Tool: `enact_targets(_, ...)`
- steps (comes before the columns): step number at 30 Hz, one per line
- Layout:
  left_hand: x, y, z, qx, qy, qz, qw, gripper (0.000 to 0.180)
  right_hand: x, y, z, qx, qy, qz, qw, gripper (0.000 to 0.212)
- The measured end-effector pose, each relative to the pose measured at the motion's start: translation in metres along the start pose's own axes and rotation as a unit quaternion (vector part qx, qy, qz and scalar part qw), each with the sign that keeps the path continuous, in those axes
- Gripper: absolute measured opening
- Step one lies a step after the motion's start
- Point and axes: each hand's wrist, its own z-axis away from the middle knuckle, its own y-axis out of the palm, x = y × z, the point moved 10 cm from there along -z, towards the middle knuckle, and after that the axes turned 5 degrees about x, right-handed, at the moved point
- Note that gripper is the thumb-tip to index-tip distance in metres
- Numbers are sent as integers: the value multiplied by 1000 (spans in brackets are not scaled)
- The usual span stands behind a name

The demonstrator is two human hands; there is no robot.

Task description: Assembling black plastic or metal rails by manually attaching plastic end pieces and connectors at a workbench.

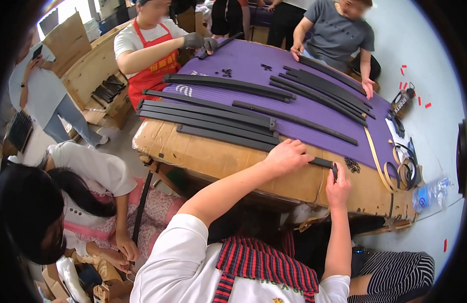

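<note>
A long black bar (223,137) lies along the near edge of the table, and a narrower dark length (322,162) shows past my left hand. My left hand (289,157) presses down over it with bent fingers. At the right end of that length, my right hand (338,191) pinches a small black piece (335,170) upright between thumb and fingers. Whether the piece touches the bar's end I cannot tell. Small black rings (352,164) lie just right of this spot. More black bars (208,118) are stacked beyond my left hand.
A purple mat (314,121) covers much of the cardboard-topped table (162,144), with more bars and small black parts on it. Strap coils (407,171) and a plastic bottle (430,196) are at the right. Co-workers sit across the table and at the left, several handling bars.
</note>
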Motion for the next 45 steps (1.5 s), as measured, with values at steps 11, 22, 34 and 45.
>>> enact_targets(11,-3,-3,0,-4,-2,13,1000,19,14,-2,7,-18,-74,48,996,23)
enact_targets(22,1,-1,-3,15,-27,12,999,21,13,-1,-10,22,-38,20,999,19)
enact_targets(34,-2,-3,-2,28,-23,7,999,20,12,-2,-13,10,-32,23,999,18)
enact_targets(45,5,1,3,22,-21,-5,1000,23,12,4,-12,-14,-46,-25,999,17)
